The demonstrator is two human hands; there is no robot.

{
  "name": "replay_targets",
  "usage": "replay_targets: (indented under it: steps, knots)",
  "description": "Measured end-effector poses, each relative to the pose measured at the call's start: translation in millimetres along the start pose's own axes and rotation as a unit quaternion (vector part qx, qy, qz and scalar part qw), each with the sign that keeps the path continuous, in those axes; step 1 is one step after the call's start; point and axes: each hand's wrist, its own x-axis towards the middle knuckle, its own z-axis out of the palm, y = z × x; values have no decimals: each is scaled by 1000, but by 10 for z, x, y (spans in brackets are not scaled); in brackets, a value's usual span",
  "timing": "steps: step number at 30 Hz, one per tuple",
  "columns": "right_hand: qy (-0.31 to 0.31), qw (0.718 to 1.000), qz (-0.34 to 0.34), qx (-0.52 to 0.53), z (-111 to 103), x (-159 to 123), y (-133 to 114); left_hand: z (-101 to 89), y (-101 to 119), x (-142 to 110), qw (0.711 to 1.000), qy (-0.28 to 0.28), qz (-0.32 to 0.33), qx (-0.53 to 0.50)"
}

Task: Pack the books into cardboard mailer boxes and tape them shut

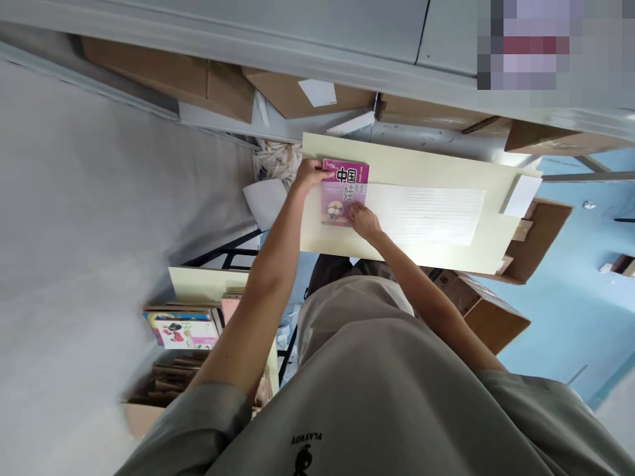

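Observation:
A purple book point(346, 173) with large Chinese characters and a cartoon face on its cover lies on the pale yellow board point(417, 155). Translucent white wrap point(426, 213) with fine ridges veils the book's lower part and stretches out to the right. My left hand point(312, 175) grips the upper left edge of the book, its thumb on the cover. At the book's lower right, my right hand point(364, 220) is closed on the wrap where it lies over the cover. The fingertips of this hand are partly hidden.
A white pad or box point(520, 195) sits at the board's right end. Cardboard boxes point(421, 111) line the shelf behind. An open carton point(496, 324) stands below right. Stacked books point(186, 334) and a box of folded cardboard point(143, 416) are at lower left.

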Motion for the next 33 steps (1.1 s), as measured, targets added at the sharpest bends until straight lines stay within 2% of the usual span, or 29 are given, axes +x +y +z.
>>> replay_targets:
  steps: [3,6,10,14,17,19,21,23,26,29,31,33]
  knots:
    - [21,1000,4,10,74,-149,113,-84,128,-162,999,11,-1,-31]
    - [27,999,2,46,133,-291,276,-112,315,-321,997,40,40,-45]
    - [19,996,-28,83,165,-320,413,-149,646,-572,986,72,148,-35]
    - [-7,990,-45,133,135,-206,460,-161,1147,-1116,963,87,255,-9]
    - [-16,973,-38,225,-39,-186,604,-139,1530,-1633,941,99,322,33]
    - [30,959,-58,276,-271,-303,792,-98,1684,-1893,923,132,361,26]
    - [87,944,-110,300,-563,-547,1027,0,1709,-2016,921,146,360,-19]
    - [108,921,-164,336,-840,-875,1268,200,1613,-2003,941,120,307,-80]
    - [106,872,-180,443,-1074,-1332,1600,739,1342,-1823,969,45,174,-171]
    - [121,840,-116,516,-1061,-1544,1946,1457,1076,-1602,968,-13,49,-244]
    - [138,831,-72,534,-982,-1548,2208,1914,946,-1485,963,-52,-2,-264]
    - [154,830,-39,535,-888,-1491,2471,2293,856,-1402,965,-75,-44,-247]
